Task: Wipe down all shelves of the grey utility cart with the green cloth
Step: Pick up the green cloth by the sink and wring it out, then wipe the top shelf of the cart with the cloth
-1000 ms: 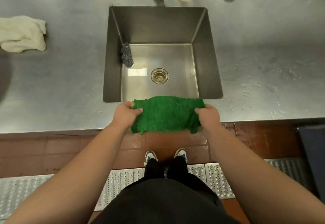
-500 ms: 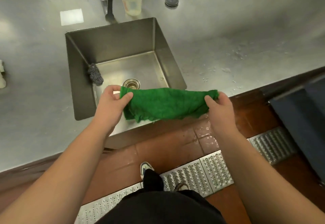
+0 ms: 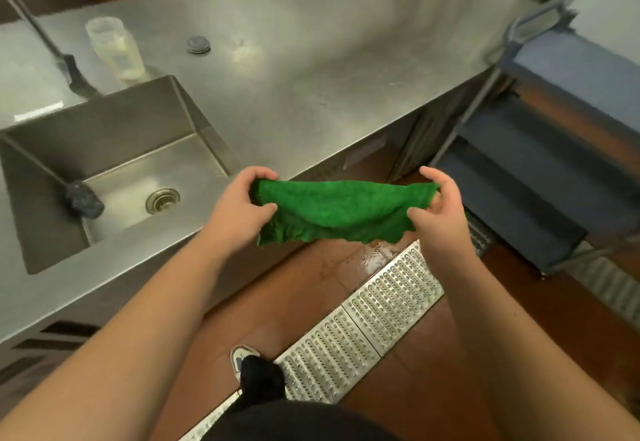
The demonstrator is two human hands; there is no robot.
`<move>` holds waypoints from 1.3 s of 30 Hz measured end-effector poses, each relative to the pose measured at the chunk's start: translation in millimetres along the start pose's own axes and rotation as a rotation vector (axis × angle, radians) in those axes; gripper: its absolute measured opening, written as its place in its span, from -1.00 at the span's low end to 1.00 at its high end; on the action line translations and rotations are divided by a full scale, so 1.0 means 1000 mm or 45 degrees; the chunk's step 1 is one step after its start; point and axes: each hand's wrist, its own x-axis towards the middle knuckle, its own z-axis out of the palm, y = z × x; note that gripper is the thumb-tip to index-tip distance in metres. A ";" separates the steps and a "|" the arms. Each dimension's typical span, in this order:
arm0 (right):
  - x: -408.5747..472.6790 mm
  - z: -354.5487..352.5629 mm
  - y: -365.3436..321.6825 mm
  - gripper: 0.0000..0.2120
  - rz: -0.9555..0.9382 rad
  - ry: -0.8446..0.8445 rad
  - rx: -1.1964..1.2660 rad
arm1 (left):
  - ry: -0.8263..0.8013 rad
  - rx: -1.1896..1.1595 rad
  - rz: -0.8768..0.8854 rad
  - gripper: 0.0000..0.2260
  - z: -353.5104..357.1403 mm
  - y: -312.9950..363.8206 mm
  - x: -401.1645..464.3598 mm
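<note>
A: Now, entry for the green cloth: we hold it stretched out between both hands, in the air, over the front edge of the steel desk and the red tile floor. Its lower edge hangs loose and ragged.

B: Fingers?

A: On our left hand the fingers are curled narrow and pinched onto the cloth's left end, thumb under, the rest over the top. On our right hand the thumb and one finger nip the right end; the other fingers stand half spread above it.

B: And the grey utility cart?

A: We log the cart to our right, just past the end of the desk. We see stepped dark shelves and a curved handle at the top. The cloth is near it but apart from it; no shelf is touched.

B: Surroundings, moving outward?

A: A sink is set into the desk on our left, with a drain in its floor and a dark scouring pad against its left wall. Behind the sink stands a clear plastic bottle beside a faucet, and a round dark cap lies further right on the desk. A perforated metal floor grate runs across the tiles below our arms, with a wet patch near its upper edge. One shoe shows beside the grate.
</note>
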 end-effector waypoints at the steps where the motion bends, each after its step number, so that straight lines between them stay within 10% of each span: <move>1: -0.009 -0.022 -0.001 -0.31 -0.042 -0.014 -0.127 | -0.043 0.072 0.040 -0.57 0.020 0.012 -0.005; 6: -0.042 -0.118 -0.011 -0.36 -0.216 0.115 -0.857 | -0.088 0.393 0.216 -0.56 0.096 0.069 -0.019; 19: -0.095 -0.238 -0.056 -0.92 -0.478 0.705 -1.412 | -0.033 0.591 0.673 -0.91 0.145 0.179 0.003; 25: -0.125 -0.222 -0.060 -0.96 -0.108 0.566 -0.026 | -0.652 0.077 0.378 -0.76 0.136 0.186 0.027; 34: -0.130 -0.148 -0.049 -0.73 0.320 0.748 0.697 | -0.938 -0.187 0.264 -0.84 0.150 0.185 0.019; 39: -0.129 -0.101 -0.047 -0.67 0.076 0.595 1.022 | -1.003 -0.333 0.389 -0.89 0.171 0.186 -0.018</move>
